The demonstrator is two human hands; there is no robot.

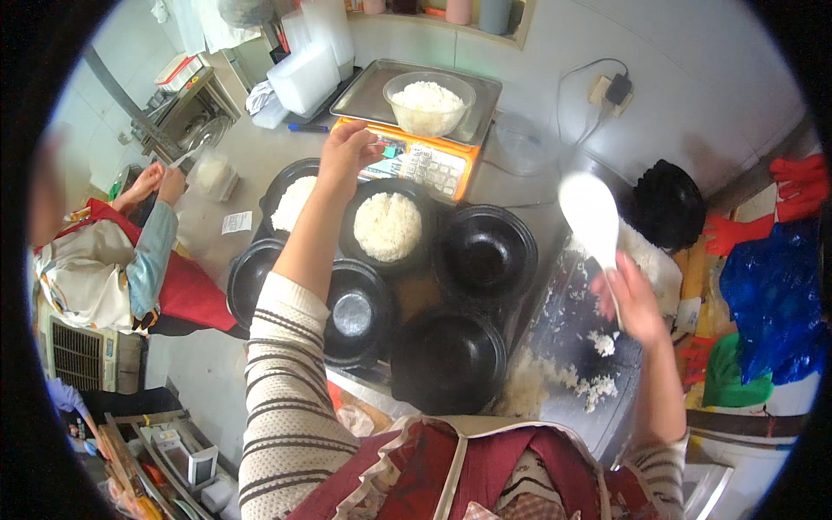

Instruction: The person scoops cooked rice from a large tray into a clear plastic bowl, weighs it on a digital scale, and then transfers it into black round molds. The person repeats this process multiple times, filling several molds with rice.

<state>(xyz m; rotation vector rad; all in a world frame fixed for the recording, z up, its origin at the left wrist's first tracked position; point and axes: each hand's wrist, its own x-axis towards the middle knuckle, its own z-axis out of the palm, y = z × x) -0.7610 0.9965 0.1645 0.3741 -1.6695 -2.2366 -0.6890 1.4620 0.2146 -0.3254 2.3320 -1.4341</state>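
My right hand (634, 300) grips the handle of a white rice paddle (589, 211), its blade raised over a dark tray (565, 305) scattered with cooked rice. My left hand (351, 156), fingers bent and apart, hovers by the front left of an orange digital scale (432, 166); nothing is seen in it. On the scale's metal pan (364, 91) sits a clear plastic bowl (426, 120) of white rice (428, 97). Below stand several black bowls; one holds a round rice mound (388, 226), another holds rice (296, 203) partly hidden by my left arm.
An empty black bowl (486, 252) stands at right, and stacked black bowls (669, 205) stand by the wall. A co-worker (110, 260) handles something at left beside a clear rice container (213, 174). A printed slip (236, 222), blue pen (307, 128) and plastic tubs (304, 78) lie around.
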